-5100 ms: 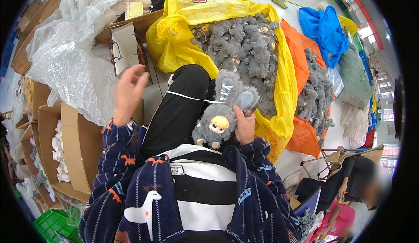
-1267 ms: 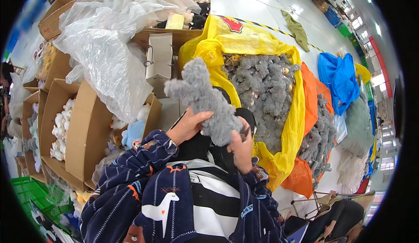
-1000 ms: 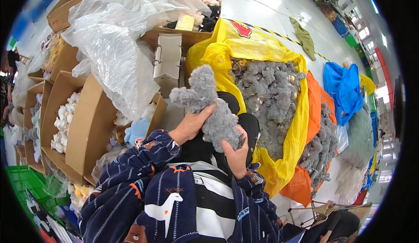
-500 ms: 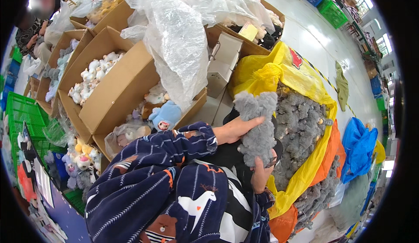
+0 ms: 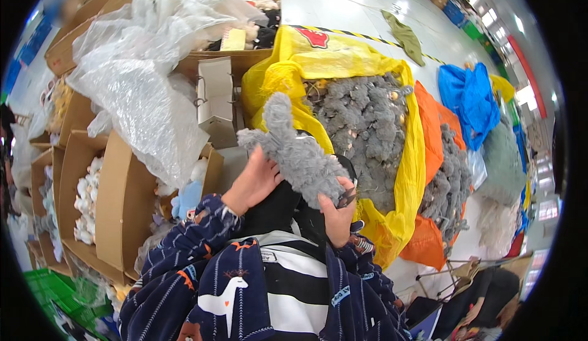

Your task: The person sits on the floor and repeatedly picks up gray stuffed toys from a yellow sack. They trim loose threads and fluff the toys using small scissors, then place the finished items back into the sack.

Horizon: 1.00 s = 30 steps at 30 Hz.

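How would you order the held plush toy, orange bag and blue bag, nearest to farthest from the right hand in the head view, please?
1. Held plush toy: touching the right hand
2. Orange bag: further right
3. Blue bag: far upper right

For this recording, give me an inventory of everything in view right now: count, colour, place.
Plush toy: one, gray, between the hands
Small object, kind unclear: one, dark, at the right hand
Open sack: one, yellow, ahead and right
Piled plush toys: many, gray, inside that sack
Second sack: one, orange, farther right, also holding gray plush
Bag: one, blue, far right
Plastic sheet: one or more, clear, over boxes, left
Cardboard boxes: several, brown, left
Boxed plush toys: several, white, left
Crate: at least one, green, lower left
Cloth: one, olive, floor ahead
Co-worker: one, dark clothing, lower right
Left hand: one, fingers loosely spread beside the toy
Right hand: one, at the toy's near end
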Tool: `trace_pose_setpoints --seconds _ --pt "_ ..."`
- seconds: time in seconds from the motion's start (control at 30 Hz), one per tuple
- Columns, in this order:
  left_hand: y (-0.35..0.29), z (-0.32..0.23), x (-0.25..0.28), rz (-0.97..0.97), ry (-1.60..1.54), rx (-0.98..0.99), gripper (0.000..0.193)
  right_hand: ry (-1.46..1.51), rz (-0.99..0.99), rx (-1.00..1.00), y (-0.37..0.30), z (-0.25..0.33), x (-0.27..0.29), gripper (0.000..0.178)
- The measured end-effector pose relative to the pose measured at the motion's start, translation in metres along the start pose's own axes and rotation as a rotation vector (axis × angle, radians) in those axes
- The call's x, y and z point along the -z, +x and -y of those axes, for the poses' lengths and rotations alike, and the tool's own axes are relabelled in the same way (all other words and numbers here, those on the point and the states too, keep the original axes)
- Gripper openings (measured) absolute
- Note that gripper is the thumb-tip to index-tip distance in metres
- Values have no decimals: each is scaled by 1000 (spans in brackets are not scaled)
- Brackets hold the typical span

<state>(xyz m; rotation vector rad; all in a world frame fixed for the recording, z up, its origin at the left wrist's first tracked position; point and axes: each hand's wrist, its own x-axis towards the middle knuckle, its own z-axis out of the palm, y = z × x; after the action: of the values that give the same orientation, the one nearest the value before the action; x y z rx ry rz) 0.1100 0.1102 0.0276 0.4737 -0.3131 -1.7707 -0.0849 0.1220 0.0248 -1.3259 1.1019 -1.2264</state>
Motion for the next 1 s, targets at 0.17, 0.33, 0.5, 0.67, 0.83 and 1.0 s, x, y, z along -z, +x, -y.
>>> trace_pose_setpoints --seconds 0.17,0.33,0.5,0.67,0.83,1.0 --pt "-11 18 -16 33 122 16 51 -728 364 739 3 18 3 25" --pt "-4 10 -8 -46 93 67 38 -396 375 449 -12 29 5 17" --pt "-6 16 -5 -1 190 84 38 -378 163 52 -14 33 19 31" --pt "-2 12 3 50 227 74 44 -500 197 289 -18 25 18 29" --pt "18 -2 -2 -173 259 124 40 -425 253 151 -20 16 34 26" --pt "9 0 -1 -168 192 -100 38 -270 320 93 -15 17 16 23"
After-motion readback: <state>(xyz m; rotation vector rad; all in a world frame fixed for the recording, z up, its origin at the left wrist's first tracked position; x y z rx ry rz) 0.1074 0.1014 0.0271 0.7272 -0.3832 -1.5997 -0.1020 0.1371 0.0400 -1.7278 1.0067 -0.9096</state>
